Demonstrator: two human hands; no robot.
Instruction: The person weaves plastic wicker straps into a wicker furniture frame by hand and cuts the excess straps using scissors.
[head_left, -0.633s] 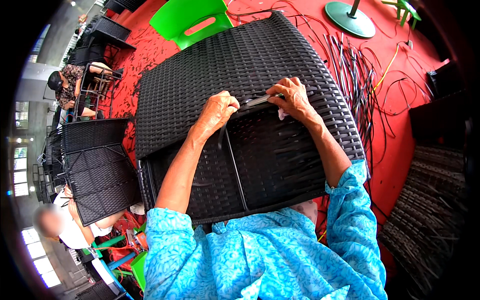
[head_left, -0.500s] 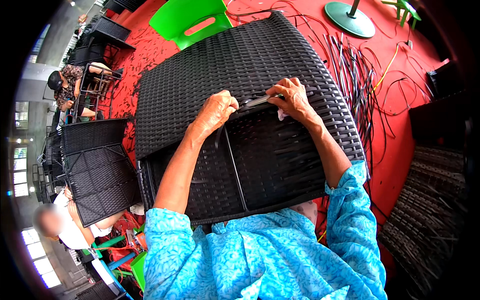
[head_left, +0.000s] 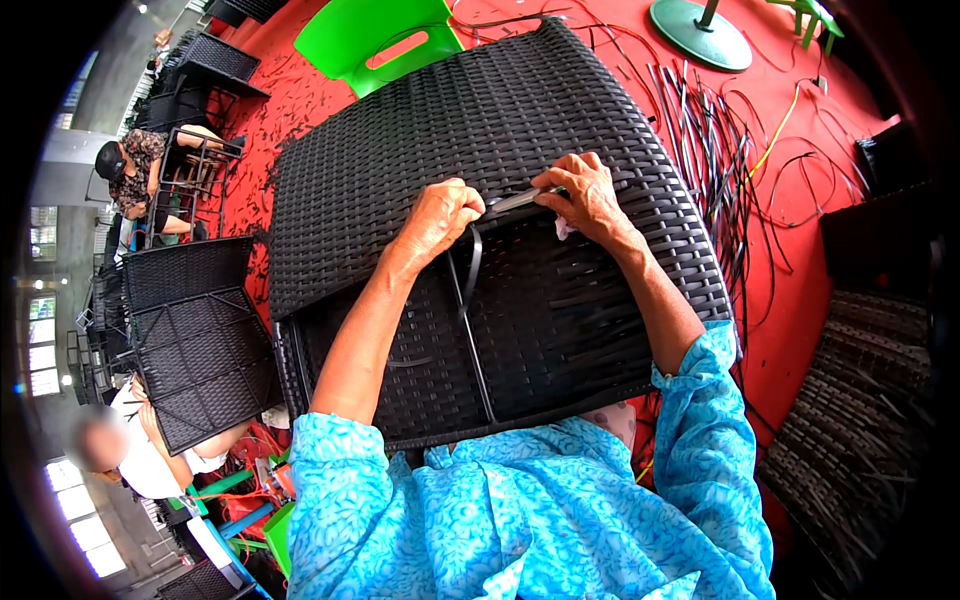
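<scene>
A black woven wicker furniture panel (head_left: pixel 400 150) spans the middle, with an open hollow along its near side crossed by a thin metal bar (head_left: pixel 470 350). My left hand (head_left: pixel 440 218) is closed at the hollow's upper edge, pinching a flat black strip (head_left: pixel 473 268) whose loose end hangs in a curve. To its right, my right hand (head_left: pixel 585 198) grips a slim silvery tool (head_left: pixel 517 201), its tip pointing toward the left fingers; the tool's exact kind is not clear. Something small and whitish (head_left: pixel 562 229) shows beneath the right hand.
A green plastic chair (head_left: pixel 375 45) stands beyond the panel. Loose black strips (head_left: pixel 715 170) and cords litter the red floor (head_left: pixel 790 220) at right, near a round green base (head_left: pixel 700 38). At left, two people sit by a metal frame (head_left: pixel 195 185) and another woven panel (head_left: pixel 205 350).
My left hand has shifted slightly right and up. The loose strip beneath it has swung right and shows more of its curve. My right hand stays almost where it was.
</scene>
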